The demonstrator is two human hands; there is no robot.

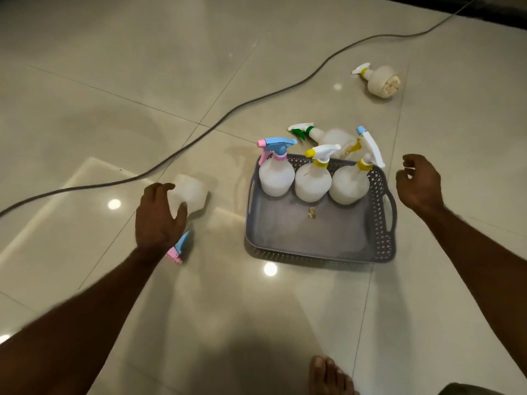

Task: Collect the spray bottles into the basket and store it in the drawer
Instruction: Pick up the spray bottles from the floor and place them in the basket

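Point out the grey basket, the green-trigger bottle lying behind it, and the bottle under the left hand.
grey basket (319, 238): head view, bare floor of the basket.
green-trigger bottle (333, 136): head view, its pale body.
bottle under the left hand (191, 192): head view, its exposed body.

We see a glossy beige tiled floor (142, 81) with thin dark grout lines, bright ceiling-light reflections (114, 204), and a long grey cable (228, 115) curving across it.

Basket (382, 223): grey, lattice-perforated walls. Three white bottles inside: 9 o'clock pink-blue trigger (275, 146); centre yellow-white (320, 153); 3 o'clock yellow-white, blue tip (368, 149). Bottle at 12 o'clock (328, 135): green trigger. Floor (142, 81): glossy beige tile.
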